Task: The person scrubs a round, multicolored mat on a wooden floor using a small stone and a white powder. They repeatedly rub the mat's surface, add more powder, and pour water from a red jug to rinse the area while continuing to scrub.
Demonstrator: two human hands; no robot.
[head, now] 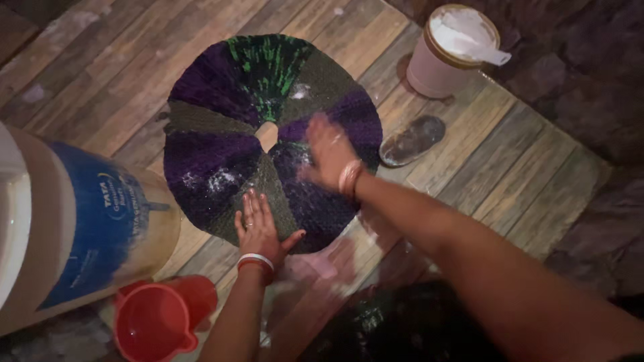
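I see the wet plank floor [469, 167] carrying everything here, its boards running diagonally from the lower left to the upper right, with dark rough stone beyond its right edge. Largest on it is the round woven mat [221, 161], lying flat at the middle of the planks, made of purple and dark olive wedges with one bright green wedge at its far side and a small hole at its centre; pale suds speckle its near half. At the left edge of the floor stands a big white bucket [80, 221] with a blue label band, only partly in my view. Near the bottom left corner, just beside that bucket, sits a red plastic mug [153, 323] with its handle toward me. At the far right corner stands a pinkish tub [446, 50] topped with white powder and a pale scoop. Between the tub and the mat lies a small dark oval slab [412, 139], close to the mat's right edge but apart from it.

My left hand [258, 228] presses flat on the mat's near edge, fingers spread, bangles at the wrist. My right hand [329, 153] lies on the mat right of the hole, blurred; its fingers look open and flat, gripping nothing.
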